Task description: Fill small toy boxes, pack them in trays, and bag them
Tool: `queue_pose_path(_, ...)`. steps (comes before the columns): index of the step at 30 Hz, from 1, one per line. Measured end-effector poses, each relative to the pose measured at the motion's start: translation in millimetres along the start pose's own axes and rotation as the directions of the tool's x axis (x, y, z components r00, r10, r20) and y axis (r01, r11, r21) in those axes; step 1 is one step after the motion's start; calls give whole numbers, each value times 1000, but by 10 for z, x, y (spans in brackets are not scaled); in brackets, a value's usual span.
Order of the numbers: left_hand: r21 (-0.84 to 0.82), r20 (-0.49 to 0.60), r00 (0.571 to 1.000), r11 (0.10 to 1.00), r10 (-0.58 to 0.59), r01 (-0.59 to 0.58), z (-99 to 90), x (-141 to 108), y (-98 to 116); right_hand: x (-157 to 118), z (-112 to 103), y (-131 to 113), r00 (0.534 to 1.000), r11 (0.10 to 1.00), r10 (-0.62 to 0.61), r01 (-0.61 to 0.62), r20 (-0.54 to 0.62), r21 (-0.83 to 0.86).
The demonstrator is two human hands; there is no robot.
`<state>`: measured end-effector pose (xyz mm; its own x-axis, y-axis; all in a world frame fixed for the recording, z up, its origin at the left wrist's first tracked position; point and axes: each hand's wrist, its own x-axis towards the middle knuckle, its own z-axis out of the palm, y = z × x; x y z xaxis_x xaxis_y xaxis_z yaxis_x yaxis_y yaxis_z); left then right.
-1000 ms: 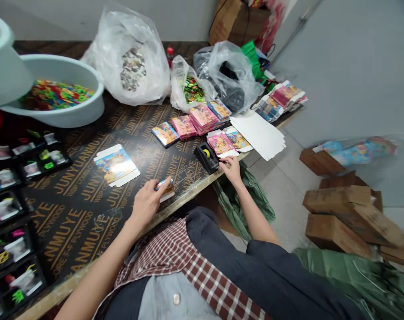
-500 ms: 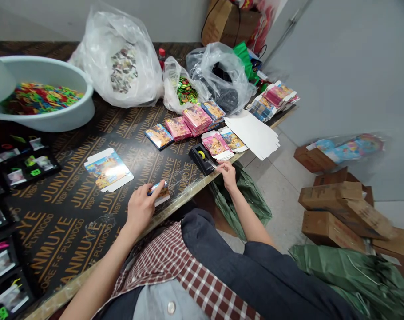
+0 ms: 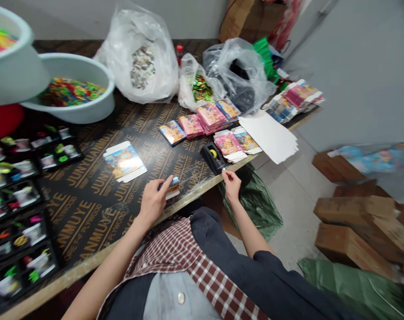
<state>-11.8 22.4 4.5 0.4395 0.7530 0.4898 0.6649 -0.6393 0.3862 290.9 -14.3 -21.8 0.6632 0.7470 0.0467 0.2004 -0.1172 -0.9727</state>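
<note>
Drawn back a little, the right hand (image 3: 231,186) now sits at the edge of the plywood worktop (image 3: 78,195), just beside the black tape dispenser (image 3: 212,158). Its fingers (image 3: 224,174) are pinched narrow, though anything between them is too small to tell. The left hand (image 3: 152,203) grips a small printed carton (image 3: 172,188) between thumb and fingers, near the worktop edge. A flat printed carton blank (image 3: 124,162) lies farther in, well apart from both hands.
</note>
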Motion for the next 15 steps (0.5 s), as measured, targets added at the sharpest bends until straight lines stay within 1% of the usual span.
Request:
queue_pose_path(1,-31,-1,1000,999,-11,11,0,-9,6,-121,90,-91,995,997,36,-42,93,57)
queue_pose_path(2,-59,1,1000,998,-19,19,-1,-18,8,-249,191,-195,972,988,76,-103,224,113)
queue_pose_path(3,-82,1,1000,996,-23,23,-3,-27,6,-377,298,-307,920,971,110,-179,376,156)
queue_pose_path(4,-101,-4,1000,995,-24,23,-5,-35,2,-497,405,-421,843,950,131,-258,521,178)
queue_pose_path(5,-118,-15,1000,993,-22,20,-6,-41,-5,-603,509,-528,755,925,139,-330,641,188)
queue_pose_path(6,-135,-31,999,991,-18,14,-7,-47,-13,-690,605,-622,675,900,137,-390,725,194)
queue_pose_path(7,-154,-48,999,988,-14,6,-8,-52,-21,-757,691,-697,613,875,131,-441,779,200)
queue_pose_path(8,-174,-63,998,985,-7,-4,-8,-57,-29,-802,765,-751,570,851,128,-484,812,205)
queue_pose_path(9,-192,-75,997,981,0,-14,-8,-60,-35,-829,825,-784,539,827,130,-522,832,209)
queue_pose_path(11,-218,-85,996,976,9,-28,-16,-65,-41,-842,903,-802,493,783,145,-587,858,205)
queue_pose_path(13,-224,-67,998,974,15,-30,-33,-64,-35,-831,937,-786,456,745,159,-637,876,196)
queue_pose_path(15,-220,-29,999,975,17,-23,-53,-55,-20,-820,945,-768,440,721,166,-665,882,196)
